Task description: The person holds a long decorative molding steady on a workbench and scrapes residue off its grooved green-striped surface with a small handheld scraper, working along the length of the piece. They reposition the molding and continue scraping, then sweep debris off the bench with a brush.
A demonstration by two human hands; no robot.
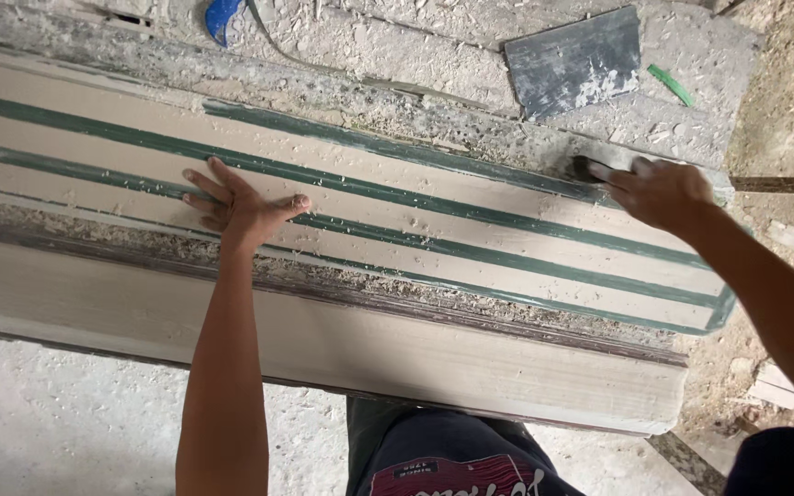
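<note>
We look down on a long pale moulded panel (342, 230) with green stripes running along its length, lying across a rough, dust-covered worktop (397, 55) strewn with shavings. Our left hand (236, 207) lies flat on the panel's middle, fingers spread and released, palm pressing between two green stripes. Our right hand (659, 191) is clenched around a small dark tool (583, 167) at the panel's far edge, near its right end; only the tool's dark tip shows beyond the fingers, touching the uppermost green stripe.

The near edge of the panel is a broad plain curved band (415, 354), which overhangs toward our legs. A line of crumbled debris (342, 276) sits in the groove between that band and the striped face. The right end of the panel stops just past the right hand, with bare dusty floor (783, 110) beyond it. To the left the striped face runs open and unobstructed out of view.

On the worktop behind the panel lie a grey flat scraper blade (573, 60), a small green strip (671, 84) just beside it, and a blue object (221, 16) at the top edge, all well apart from both hands.
</note>
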